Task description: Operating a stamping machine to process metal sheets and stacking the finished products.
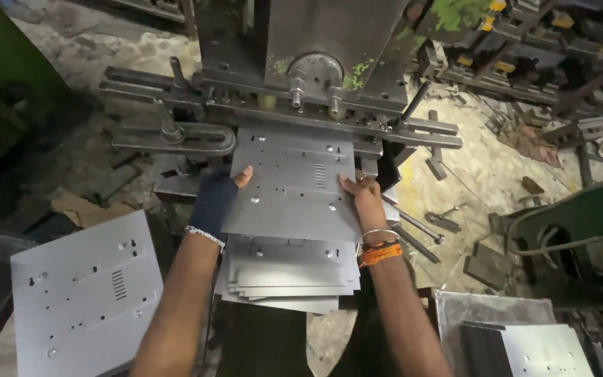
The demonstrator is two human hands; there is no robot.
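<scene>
I grip the grey metal sheet (291,185) between both hands: gloved left hand (214,202) pinching its left edge, right hand (364,202) clasping its right edge, under the press (315,63).

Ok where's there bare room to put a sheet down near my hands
The top sheet of the left stack lies bare. The right stack also shows a bare top. Crowded: the press bed, where the left hand and right hand grip a punched sheet over a fanned pile; scrap litters the floor at right.
</scene>
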